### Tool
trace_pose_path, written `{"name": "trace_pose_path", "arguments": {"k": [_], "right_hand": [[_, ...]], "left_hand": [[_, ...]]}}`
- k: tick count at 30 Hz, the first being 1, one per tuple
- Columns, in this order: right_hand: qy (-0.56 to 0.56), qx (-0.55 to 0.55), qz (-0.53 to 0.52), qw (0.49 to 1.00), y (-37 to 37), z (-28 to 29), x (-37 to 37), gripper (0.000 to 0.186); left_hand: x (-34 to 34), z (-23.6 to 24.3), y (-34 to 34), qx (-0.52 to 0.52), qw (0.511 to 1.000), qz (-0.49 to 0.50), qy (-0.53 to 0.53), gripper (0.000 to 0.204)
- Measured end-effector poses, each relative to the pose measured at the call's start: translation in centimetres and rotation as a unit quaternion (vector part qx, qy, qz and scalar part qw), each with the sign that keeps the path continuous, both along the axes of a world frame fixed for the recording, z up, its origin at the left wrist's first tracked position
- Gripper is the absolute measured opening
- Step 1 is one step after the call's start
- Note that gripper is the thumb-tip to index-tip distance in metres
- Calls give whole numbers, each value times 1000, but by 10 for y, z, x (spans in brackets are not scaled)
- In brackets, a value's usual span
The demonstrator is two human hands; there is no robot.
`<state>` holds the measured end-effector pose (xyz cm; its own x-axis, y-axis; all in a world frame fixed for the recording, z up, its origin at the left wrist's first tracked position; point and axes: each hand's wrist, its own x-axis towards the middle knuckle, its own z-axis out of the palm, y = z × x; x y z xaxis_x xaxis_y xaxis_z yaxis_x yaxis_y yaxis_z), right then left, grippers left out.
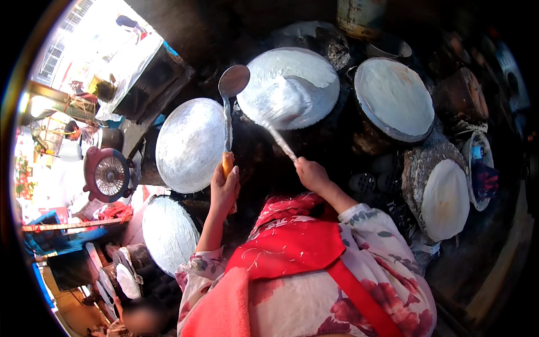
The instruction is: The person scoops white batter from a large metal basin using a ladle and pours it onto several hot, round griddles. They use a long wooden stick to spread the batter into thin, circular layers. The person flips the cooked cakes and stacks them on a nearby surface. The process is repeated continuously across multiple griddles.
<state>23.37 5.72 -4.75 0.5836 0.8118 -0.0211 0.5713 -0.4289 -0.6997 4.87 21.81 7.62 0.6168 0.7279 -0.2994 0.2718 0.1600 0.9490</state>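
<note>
My left hand (225, 188) is closed around the wooden handle of a metal ladle (234, 82), whose bowl points up and away from me. My right hand (312, 174) grips the pale stick of a spreader (281, 142). The spreader's head is smeared by motion over white batter on the far middle griddle (264, 70). Part of that round plate carries a thicker white layer. Left of the ladle sits a second white-coated griddle (190, 146), and a third griddle (170, 236) lies nearer, beside my left forearm. A fourth round griddle (394, 99), coated pale with a brownish patch, stands at the right.
A pale flatbread (445, 200) lies on a rough round support at the right, near a metal basin (479, 168) with dark cloth. A round red fan (109, 175) stands at the left. Another person (132, 25) appears in the bright upper left.
</note>
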Motion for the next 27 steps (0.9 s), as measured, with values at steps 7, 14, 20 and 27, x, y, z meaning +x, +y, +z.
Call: {"name": "trace_pose_path", "arguments": {"k": [7,14,20,27], "right_hand": [[205,-28,-185,961,-56,13,68,27],[-22,-34,-80,996,-74,-13,101,24],[-22,-20,-3,1000,-73,-11,109,24],[-38,-51,-111,992,-61,-16,179,24]], "left_hand": [[7,-6,4,6,1000,-19,7,31],[40,0,7,-5,999,-41,18,28],[48,-10,8,-21,997,-58,35,27],[52,-9,0,-77,993,-18,82,29]]}}
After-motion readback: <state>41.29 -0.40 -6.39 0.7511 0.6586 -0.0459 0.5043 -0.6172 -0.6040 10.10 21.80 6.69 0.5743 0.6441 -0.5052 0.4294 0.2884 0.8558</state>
